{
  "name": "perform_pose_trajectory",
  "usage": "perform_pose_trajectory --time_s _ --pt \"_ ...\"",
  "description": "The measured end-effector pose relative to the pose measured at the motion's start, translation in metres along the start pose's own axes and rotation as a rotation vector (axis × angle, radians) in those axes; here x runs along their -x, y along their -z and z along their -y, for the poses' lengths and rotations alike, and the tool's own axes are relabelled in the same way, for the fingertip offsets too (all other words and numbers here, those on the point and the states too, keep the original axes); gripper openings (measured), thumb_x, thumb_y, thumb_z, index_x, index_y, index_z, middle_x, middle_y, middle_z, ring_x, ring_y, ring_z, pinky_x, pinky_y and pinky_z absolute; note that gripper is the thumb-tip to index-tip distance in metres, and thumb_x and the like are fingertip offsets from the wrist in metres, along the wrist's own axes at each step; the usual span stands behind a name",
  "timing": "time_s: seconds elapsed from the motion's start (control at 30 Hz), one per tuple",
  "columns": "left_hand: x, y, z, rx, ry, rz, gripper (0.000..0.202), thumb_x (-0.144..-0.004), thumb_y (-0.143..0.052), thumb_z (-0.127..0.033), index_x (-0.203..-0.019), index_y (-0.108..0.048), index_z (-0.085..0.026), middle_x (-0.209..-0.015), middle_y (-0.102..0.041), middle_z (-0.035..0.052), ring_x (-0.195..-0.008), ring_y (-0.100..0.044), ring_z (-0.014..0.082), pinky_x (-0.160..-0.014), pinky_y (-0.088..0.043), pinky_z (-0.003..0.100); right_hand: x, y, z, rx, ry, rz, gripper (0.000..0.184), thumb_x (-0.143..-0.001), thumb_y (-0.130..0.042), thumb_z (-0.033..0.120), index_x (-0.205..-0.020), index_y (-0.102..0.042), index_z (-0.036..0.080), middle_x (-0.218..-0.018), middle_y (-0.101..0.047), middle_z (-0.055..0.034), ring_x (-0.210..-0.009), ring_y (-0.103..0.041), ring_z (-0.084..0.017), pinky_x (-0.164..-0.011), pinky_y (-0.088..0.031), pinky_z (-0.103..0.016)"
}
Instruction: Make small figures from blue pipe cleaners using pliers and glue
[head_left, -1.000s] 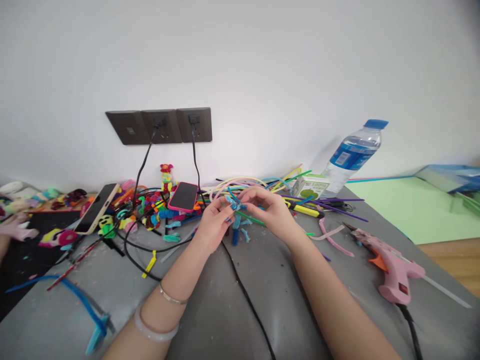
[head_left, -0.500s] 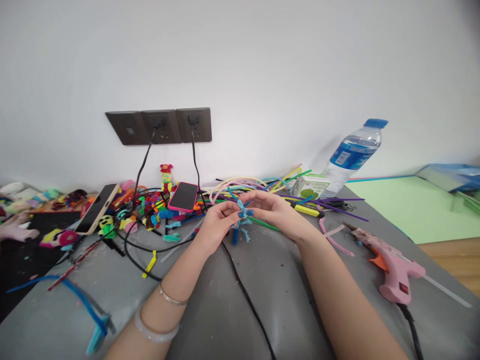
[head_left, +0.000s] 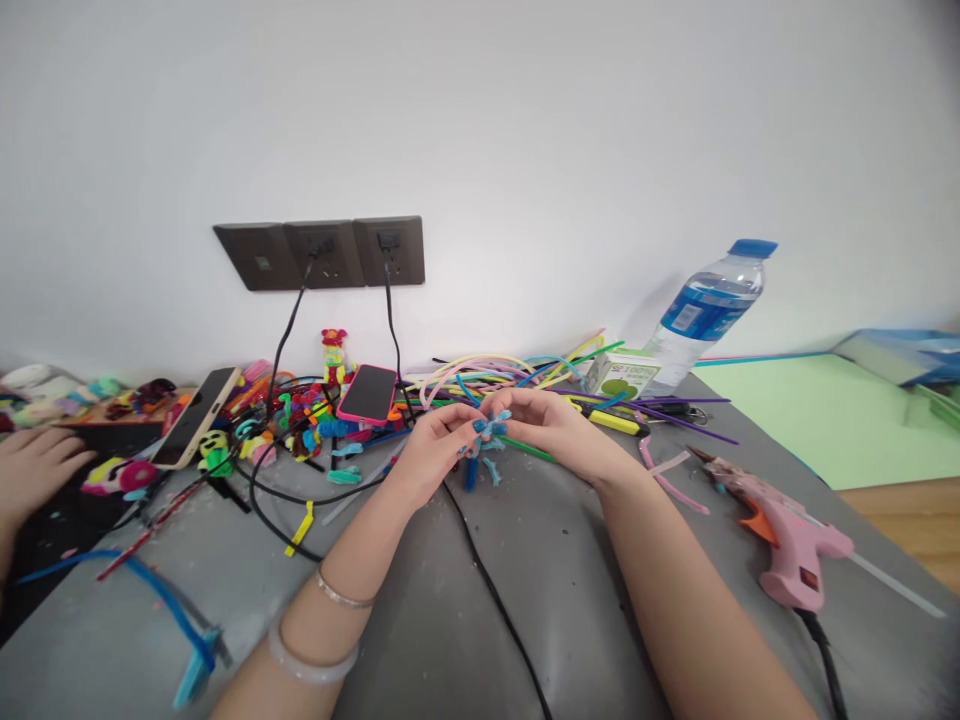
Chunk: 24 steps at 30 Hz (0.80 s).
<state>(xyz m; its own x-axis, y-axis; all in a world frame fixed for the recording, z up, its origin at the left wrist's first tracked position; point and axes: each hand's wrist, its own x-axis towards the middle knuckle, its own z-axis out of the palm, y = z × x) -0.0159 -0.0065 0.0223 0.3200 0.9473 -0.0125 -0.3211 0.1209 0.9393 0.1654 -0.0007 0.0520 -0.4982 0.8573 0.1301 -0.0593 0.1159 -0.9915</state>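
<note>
My left hand (head_left: 435, 440) and my right hand (head_left: 550, 425) meet over the middle of the grey table. Between their fingertips they pinch a light blue piece of bent pipe cleaner (head_left: 495, 424). Both hands are closed on it, and the fingers partly hide its shape. Just below the fingertips, short blue pipe cleaner bits (head_left: 491, 470) show; I cannot tell whether they hang from the piece or lie on the table. Past my hands a bundle of long coloured pipe cleaners (head_left: 480, 366) lies along the wall.
At the right are a pink glue gun (head_left: 799, 555), a water bottle (head_left: 705, 315) and a small green-white box (head_left: 622, 375). Two phones, one pink-cased (head_left: 367, 393), and colourful fuzzy figures (head_left: 215, 452) crowd the left. Black cables cross the table. Another person's hand (head_left: 41, 468) rests far left.
My fingertips have shifted slightly on the blue piece, which now shows turned toward the right. Another person's hand has come in at the far left, where a pale glue gun was seen.
</note>
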Motion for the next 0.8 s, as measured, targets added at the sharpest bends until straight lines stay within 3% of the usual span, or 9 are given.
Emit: perform_pose_trajectory --time_s 0.13,0.27,0.5,0.8 --pt "0.001 0.002 0.000 -0.243 -0.153 0.004 0.037 -0.083 -0.064 -0.050 -0.072 -0.061 -0.015 -0.065 -0.056 -0.0001 -0.060 -0.047 0.0099 -0.059 -0.035 0.023 0.000 -0.001 -0.001 0.007 -0.003 0.017 0.022 -0.084 -0.070 0.038 -0.089 -0.062 0.018 -0.091 -0.064 -0.0043 -0.088 -0.061 -0.017 -0.085 -0.048 -0.032" --pt "0.005 -0.001 -0.003 -0.405 -0.223 0.106 0.040 -0.089 -0.053 -0.051 -0.073 -0.058 -0.015 -0.064 -0.053 -0.0002 -0.061 -0.047 0.0111 -0.058 -0.035 0.024 -0.001 -0.003 -0.002 -0.057 -0.004 0.057 0.022 -0.086 -0.067 0.038 -0.091 -0.060 0.018 -0.086 -0.065 -0.0035 -0.082 -0.063 -0.017 -0.081 -0.050 -0.033" --pt "0.006 -0.007 0.000 -0.291 -0.185 0.107 0.041 -0.087 -0.053 -0.054 -0.068 -0.044 -0.018 -0.060 -0.034 -0.0059 -0.052 -0.027 0.0075 -0.049 -0.023 0.024 -0.004 -0.007 -0.005 -0.059 -0.010 0.012 0.023 -0.083 -0.070 0.039 -0.088 -0.061 0.019 -0.089 -0.063 -0.0032 -0.084 -0.062 -0.016 -0.081 -0.050 -0.029" --pt "0.006 -0.002 0.005 -0.321 -0.252 0.084 0.039 -0.094 -0.046 -0.046 -0.067 -0.039 -0.019 -0.058 -0.030 -0.0063 -0.052 -0.026 0.0085 -0.051 -0.022 0.026 -0.005 -0.010 -0.006 -0.067 0.001 -0.037 0.025 -0.084 -0.068 0.042 -0.085 -0.063 0.018 -0.083 -0.062 -0.0015 -0.077 -0.058 -0.014 -0.075 -0.046 -0.026"
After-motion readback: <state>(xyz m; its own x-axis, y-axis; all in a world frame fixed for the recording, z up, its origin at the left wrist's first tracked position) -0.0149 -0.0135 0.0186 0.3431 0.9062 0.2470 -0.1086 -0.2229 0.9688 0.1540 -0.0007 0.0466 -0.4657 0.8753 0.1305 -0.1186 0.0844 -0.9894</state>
